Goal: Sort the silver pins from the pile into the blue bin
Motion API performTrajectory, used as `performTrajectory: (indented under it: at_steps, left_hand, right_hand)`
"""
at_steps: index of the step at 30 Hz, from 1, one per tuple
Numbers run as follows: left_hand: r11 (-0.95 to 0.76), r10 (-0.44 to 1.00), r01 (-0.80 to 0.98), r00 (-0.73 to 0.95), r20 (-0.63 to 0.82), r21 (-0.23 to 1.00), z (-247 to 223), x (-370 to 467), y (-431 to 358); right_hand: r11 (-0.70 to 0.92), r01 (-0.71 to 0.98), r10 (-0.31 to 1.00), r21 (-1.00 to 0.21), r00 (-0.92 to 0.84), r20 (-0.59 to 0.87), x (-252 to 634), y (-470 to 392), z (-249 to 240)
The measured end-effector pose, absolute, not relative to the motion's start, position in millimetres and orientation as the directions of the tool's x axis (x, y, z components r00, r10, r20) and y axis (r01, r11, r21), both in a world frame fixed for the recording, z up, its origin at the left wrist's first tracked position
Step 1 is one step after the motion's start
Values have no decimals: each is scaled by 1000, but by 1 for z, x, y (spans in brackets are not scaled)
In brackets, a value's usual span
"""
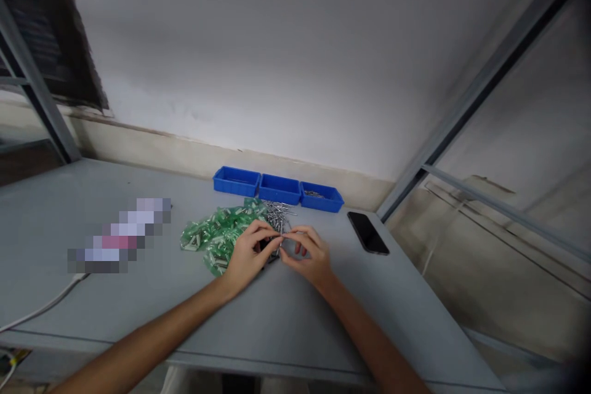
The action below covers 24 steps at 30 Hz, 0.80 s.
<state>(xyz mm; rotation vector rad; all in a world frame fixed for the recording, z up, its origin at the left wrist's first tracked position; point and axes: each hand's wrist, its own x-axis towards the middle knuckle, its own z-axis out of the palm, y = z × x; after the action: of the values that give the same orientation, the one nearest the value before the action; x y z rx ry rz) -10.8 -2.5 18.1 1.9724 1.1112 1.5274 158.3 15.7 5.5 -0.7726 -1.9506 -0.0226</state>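
My left hand (249, 255) and my right hand (309, 252) meet above the grey table, fingertips pinched close together. Between them is a small, thin metal piece, too small to make out fully. Just behind the fingers lies a loose pile of thin metal pins (277, 212). Green plastic bags (210, 231) with small pale and metal parts inside spread to the left of the pile, partly behind my left hand. Something dark shows under my left fingers, mostly hidden.
Three blue trays stand along the wall: left (236, 182), middle (279, 189) and right (322, 197), the right one holding metal pieces. A black phone (368, 233) lies at right. A blurred-out object with a white cable (50, 303) is at left. Metal posts flank the grey table (152, 295).
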Motion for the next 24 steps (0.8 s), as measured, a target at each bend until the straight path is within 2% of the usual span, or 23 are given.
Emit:
performTrajectory:
  at_steps: [6, 10, 16, 24]
  left_hand:
    - [-664, 728, 319, 72, 682, 676, 18, -10, -4]
    - [-710, 679, 325, 80, 730, 625, 19, -10, -7]
    - [-717, 681, 348, 167, 713, 604, 16, -9, -12]
    - [-715, 697, 357, 293, 655, 601, 12, -7, -17]
  right_hand:
    - [815, 512, 472, -270, -317, 823, 160, 8, 6]
    - [818, 463, 516, -340, -332, 790, 162, 2, 9]
    - [771, 401, 621, -496, -297, 725, 160, -1, 10]
    - [748, 395, 648, -534, -259, 716, 158, -1, 13]
